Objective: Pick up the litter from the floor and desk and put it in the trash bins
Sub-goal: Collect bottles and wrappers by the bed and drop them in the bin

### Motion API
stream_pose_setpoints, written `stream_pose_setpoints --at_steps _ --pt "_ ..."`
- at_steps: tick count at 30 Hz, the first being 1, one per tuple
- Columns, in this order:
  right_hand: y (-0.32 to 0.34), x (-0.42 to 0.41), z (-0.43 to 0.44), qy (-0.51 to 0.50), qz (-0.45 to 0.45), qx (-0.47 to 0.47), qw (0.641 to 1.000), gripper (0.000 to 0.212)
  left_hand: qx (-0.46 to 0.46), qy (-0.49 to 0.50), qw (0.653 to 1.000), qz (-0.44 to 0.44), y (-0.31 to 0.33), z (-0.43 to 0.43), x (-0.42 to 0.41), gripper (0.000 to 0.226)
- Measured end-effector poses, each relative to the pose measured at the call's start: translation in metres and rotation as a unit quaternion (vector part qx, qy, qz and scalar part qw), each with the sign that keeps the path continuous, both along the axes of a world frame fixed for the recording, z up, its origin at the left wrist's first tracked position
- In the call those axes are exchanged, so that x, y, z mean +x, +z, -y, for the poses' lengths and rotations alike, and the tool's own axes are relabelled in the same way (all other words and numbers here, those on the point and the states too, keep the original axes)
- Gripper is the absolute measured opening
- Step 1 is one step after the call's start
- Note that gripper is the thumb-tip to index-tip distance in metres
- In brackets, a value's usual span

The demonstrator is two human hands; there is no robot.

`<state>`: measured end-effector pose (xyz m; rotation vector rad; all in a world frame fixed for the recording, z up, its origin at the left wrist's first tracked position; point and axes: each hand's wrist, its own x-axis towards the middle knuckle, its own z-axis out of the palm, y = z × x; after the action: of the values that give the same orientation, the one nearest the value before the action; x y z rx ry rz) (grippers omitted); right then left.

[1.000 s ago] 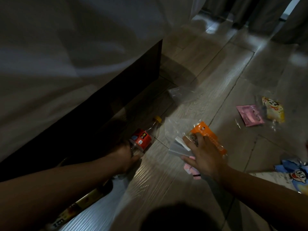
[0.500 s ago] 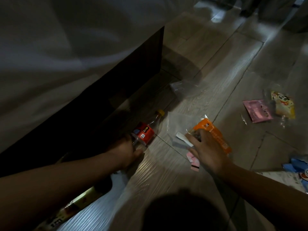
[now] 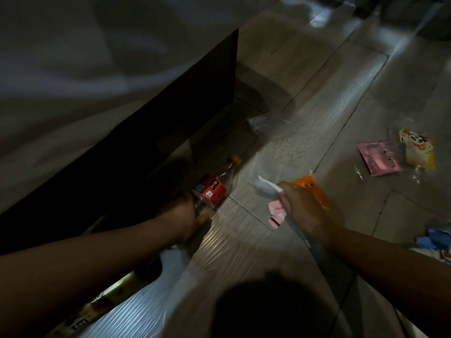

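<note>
White scrap (image 3: 267, 186) has lifted in right fingers (image 3: 287, 192); left fingers (image 3: 202, 218) grip bottle (image 3: 212, 189) beside bed (image 3: 146, 142).

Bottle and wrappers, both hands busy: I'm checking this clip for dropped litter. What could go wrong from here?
1. The right hand pinches a white paper with a pink slip and orange wrapper loose beneath; one may slip out.
2. The left hand grips only the base end of the bottle beside the dark bed frame; it could roll underneath.
3. The pink packet farther right might be missed in the dim light.
</note>
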<state>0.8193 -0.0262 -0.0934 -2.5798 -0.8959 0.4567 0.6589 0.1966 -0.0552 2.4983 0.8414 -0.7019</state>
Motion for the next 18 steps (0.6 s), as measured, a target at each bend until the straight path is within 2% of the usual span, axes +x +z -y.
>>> stream_pose_setpoints --at_steps 4,7,10,13,18 --pt "0.013 -0.006 0.003 -0.019 0.011 0.054 0.998 0.016 -0.027 0.013 1.000 0.004 0.005 0.001 0.001 0.070" --pt "0.027 -0.011 0.007 -0.048 -0.037 0.099 0.993 0.020 -0.047 0.017 0.999 0.017 0.012 0.000 0.002 0.066" --pt "0.038 -0.013 0.014 -0.063 -0.038 0.133 0.988 0.021 -0.075 0.026 0.996 0.037 0.018 -0.001 0.001 0.067" --pt "0.048 -0.012 0.019 -0.084 -0.021 0.168 0.982 0.021 -0.075 0.015 0.996 0.054 0.024 -0.002 0.001 0.063" --pt "0.058 -0.016 0.030 -0.123 -0.053 0.209 0.969 0.018 -0.054 -0.025 0.997 0.057 0.032 0.003 0.000 0.054"
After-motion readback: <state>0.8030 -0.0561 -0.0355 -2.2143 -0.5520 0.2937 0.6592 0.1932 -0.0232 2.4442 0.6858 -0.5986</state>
